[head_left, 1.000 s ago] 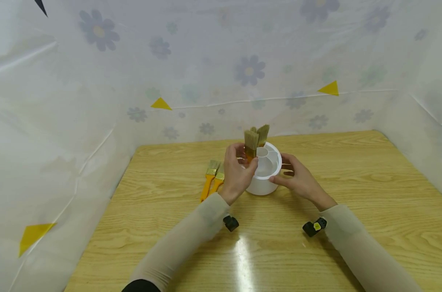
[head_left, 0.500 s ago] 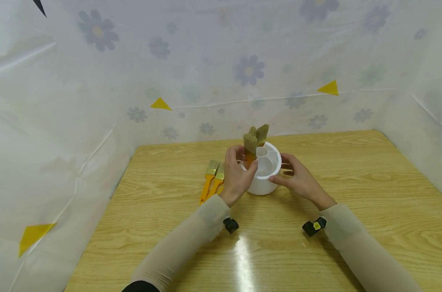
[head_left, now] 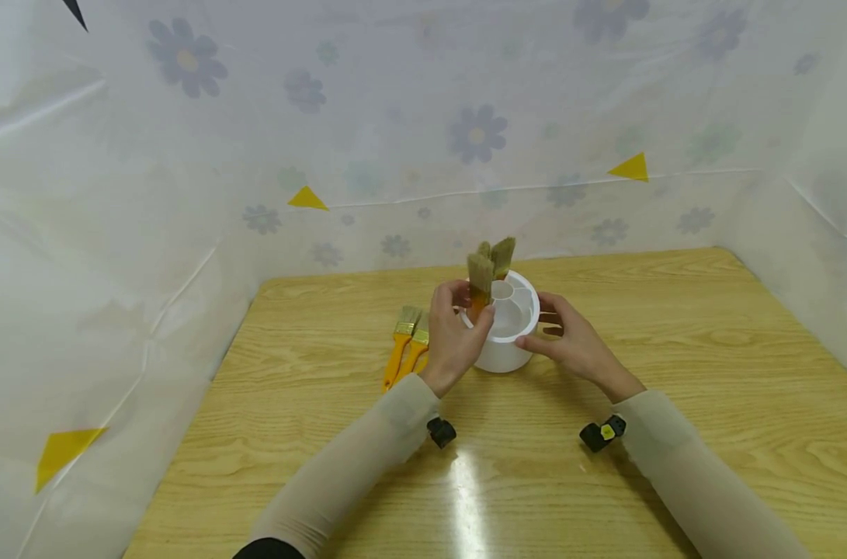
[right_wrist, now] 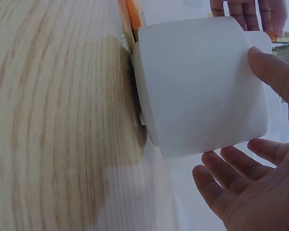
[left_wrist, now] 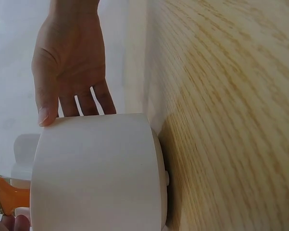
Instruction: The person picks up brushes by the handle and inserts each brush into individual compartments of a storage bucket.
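A white round caddy (head_left: 501, 359) with a central ring and divided compartments stands on the table. My left hand (head_left: 451, 330) pinches an upright paintbrush (head_left: 480, 273), bristles up, at the caddy's left rim. Its orange handle (left_wrist: 15, 197) points into the caddy in the left wrist view. More paintbrushes (head_left: 503, 255) stand in the caddy just behind, their handles hidden. On the other side, my right hand (head_left: 573, 341) holds the caddy, thumb (right_wrist: 269, 67) near the rim and fingertips along the wall.
Left of the caddy, orange-handled paintbrushes (head_left: 400, 341) lie on the wooden table (head_left: 311, 404), partly covered by my left hand and wrist. A flowered sheet (head_left: 409, 147) hangs behind the table, marked with yellow triangles (head_left: 307, 199).
The held paintbrush sits slightly lower at the caddy, and my left hand has moved down a little with it. My right hand and the caddy have stayed in place.
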Demonstrator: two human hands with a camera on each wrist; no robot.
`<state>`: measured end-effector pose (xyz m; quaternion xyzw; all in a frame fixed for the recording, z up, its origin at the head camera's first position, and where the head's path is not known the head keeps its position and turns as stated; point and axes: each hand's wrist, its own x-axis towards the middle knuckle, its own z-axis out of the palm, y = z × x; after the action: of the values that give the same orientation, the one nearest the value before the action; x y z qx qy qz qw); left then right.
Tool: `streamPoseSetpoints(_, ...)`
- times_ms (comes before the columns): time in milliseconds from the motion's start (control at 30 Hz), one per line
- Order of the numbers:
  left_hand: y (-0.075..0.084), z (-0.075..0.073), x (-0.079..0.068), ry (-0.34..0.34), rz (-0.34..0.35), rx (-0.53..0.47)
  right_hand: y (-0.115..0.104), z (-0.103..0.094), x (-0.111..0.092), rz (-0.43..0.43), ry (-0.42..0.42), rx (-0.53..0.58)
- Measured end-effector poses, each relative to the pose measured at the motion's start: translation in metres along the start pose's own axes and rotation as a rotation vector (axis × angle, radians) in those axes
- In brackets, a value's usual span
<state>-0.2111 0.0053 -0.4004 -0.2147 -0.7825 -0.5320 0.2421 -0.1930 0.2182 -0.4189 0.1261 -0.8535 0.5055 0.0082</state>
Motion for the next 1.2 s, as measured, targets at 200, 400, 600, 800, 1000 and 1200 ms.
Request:
streamPoseSetpoints(200,0.0,-0.0002,0.0006,0.003,0.003,0.008,-0.0008,-0.0005,-0.0002,0.002,-0.006,-0.002)
streamPoseSetpoints(400,0.0009,-0.0007,0.0012,0.015,0.018,0.037,-0.0023,-0.0007,-0.0009,0.005,-0.007,0.0)
streamPoseSetpoints(600,-0.0009,-0.0002,0.0005,0.029,0.02,0.051,-0.0022,-0.0009,-0.0006,-0.001,-0.002,0.005)
streamPoseSetpoints(800,-0.0018,-0.0002,0.0005,0.047,0.024,0.061,-0.0005,-0.0005,0.0001,-0.007,0.003,0.003)
streamPoseSetpoints(1000,-0.0034,-0.0009,0.0009,0.063,0.008,0.084,-0.0008,-0.0007,0.001,-0.003,0.005,-0.004)
streamPoseSetpoints(1200,-0.0047,-0.0016,0.0014,0.07,0.012,0.054,-0.0012,-0.0006,0.0014,0.002,0.0,-0.002)
